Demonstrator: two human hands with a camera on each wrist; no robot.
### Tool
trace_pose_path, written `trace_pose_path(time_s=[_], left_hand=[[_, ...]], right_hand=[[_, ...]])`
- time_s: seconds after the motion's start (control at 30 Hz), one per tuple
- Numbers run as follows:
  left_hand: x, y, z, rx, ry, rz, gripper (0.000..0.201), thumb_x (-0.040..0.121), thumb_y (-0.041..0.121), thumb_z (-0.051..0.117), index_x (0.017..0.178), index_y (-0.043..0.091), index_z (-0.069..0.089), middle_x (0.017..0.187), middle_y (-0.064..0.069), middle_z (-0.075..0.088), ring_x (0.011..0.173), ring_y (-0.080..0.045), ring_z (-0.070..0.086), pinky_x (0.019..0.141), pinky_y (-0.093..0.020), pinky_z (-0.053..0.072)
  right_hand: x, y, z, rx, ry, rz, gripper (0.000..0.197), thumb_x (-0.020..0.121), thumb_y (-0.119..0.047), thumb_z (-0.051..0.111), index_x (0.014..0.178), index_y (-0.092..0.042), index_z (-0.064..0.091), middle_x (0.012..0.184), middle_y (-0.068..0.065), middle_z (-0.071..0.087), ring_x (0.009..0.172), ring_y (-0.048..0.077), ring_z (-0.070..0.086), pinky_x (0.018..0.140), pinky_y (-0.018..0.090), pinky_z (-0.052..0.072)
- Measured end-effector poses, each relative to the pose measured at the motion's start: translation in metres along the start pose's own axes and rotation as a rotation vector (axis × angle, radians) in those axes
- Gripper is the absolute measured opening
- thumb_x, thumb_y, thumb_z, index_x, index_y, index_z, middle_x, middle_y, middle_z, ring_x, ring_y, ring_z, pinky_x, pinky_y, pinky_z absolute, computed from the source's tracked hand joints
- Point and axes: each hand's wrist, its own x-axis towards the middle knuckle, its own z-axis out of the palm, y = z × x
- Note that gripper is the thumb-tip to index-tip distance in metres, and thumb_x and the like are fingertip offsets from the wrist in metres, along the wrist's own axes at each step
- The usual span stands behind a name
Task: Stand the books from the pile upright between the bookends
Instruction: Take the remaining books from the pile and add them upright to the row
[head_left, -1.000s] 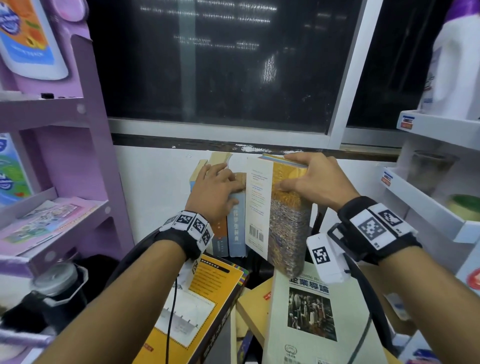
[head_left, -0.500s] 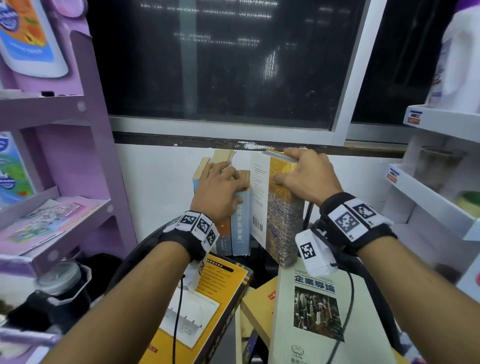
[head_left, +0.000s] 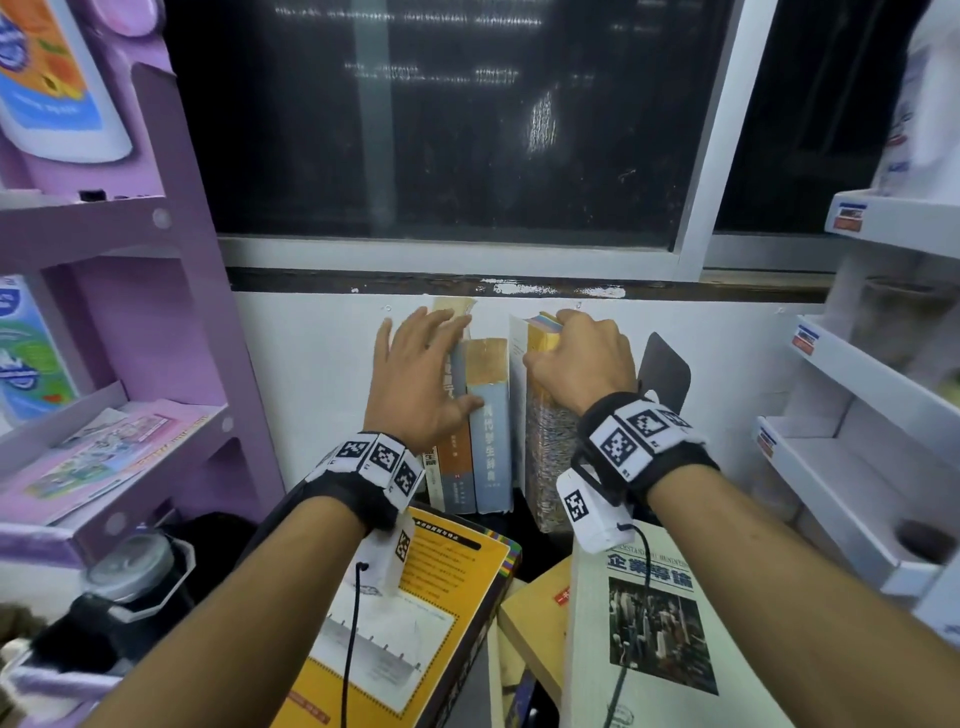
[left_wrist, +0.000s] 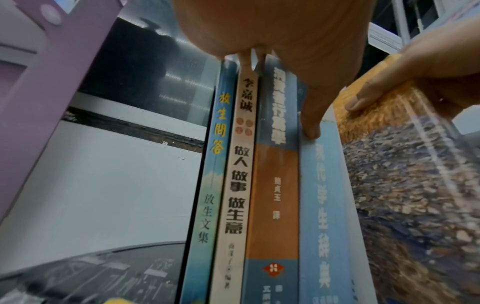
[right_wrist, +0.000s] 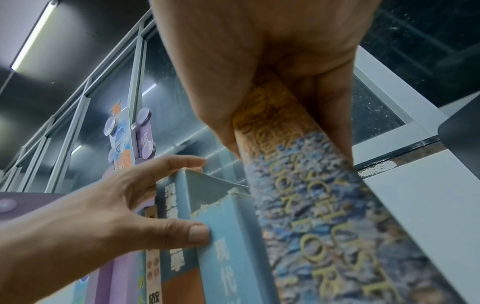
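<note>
Several books stand upright against the white wall, among them a light-blue book. My left hand lies on their tops with fingers spread straight, its thumb pressing the light-blue spine. My right hand grips the top of a thick mosaic-patterned book, which stands upright just right of the light-blue one. A black bookend rises right of that hand. The left bookend is hidden.
The pile lies in front: a yellow book, a tan book and a white book. A purple shelf unit stands close on the left, white shelves on the right. A dark lidded jar sits lower left.
The mosaic book has swung from a tilt to upright and moved back against the row. My left hand's fingers have straightened and spread over the standing books.
</note>
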Motion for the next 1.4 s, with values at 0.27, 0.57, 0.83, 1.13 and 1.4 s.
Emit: trace_pose_path(time_s=[0.27,0.57,0.83,1.13,1.4], left_hand=[[0.0,-0.007,0.007,-0.294,-0.002,-0.134,0.091,0.061,0.051,0.083,0.138,0.024,0.042,0.144,-0.001,0.043,0.132,-0.025,0.037,0.11,-0.044,0.034],[0.0,-0.004,0.006,-0.373,-0.008,-0.146,0.086,0.057,0.039,0.089,0.132,0.021,0.05,0.143,-0.002,0.042,0.131,-0.022,0.04,0.11,-0.041,0.035],[-0.005,0.001,0.006,-0.445,0.006,-0.234,0.085,0.06,0.035,0.088,0.135,0.026,0.049,0.147,-0.005,0.036,0.136,-0.02,0.034,0.112,-0.038,0.032],[-0.005,0.003,0.009,-0.467,0.01,-0.244,0.084,0.061,0.031,0.088,0.135,0.027,0.049,0.141,-0.004,0.04,0.131,-0.02,0.04,0.108,-0.034,0.037],[-0.005,0.004,0.01,-0.467,0.004,-0.236,0.083,0.062,0.03,0.088,0.134,0.028,0.048,0.14,-0.004,0.041,0.129,-0.019,0.041,0.105,-0.031,0.037]], right_hand=[[-0.004,0.006,0.013,-0.035,-0.014,-0.056,0.041,0.084,-0.028,0.061,0.119,-0.007,0.056,0.114,0.015,0.06,0.102,0.035,0.057,0.075,0.032,0.039],[-0.014,0.011,0.013,-0.062,-0.086,-0.136,0.069,0.08,-0.049,0.065,0.134,-0.011,0.046,0.129,0.012,0.047,0.114,0.03,0.053,0.09,0.036,0.043],[-0.029,0.028,0.001,-0.017,-0.34,-0.234,0.122,0.053,-0.043,0.092,0.151,-0.03,0.021,0.158,0.004,0.017,0.143,0.027,0.025,0.113,0.043,0.03],[-0.032,0.034,0.004,0.019,-0.332,-0.306,0.11,0.063,-0.027,0.09,0.15,-0.04,0.024,0.162,0.008,0.008,0.147,0.028,0.018,0.113,0.037,0.027],[-0.023,0.031,0.014,-0.083,-0.229,-0.324,0.102,0.068,-0.036,0.085,0.15,-0.037,0.026,0.158,0.011,0.021,0.14,0.031,0.026,0.112,0.041,0.028]])
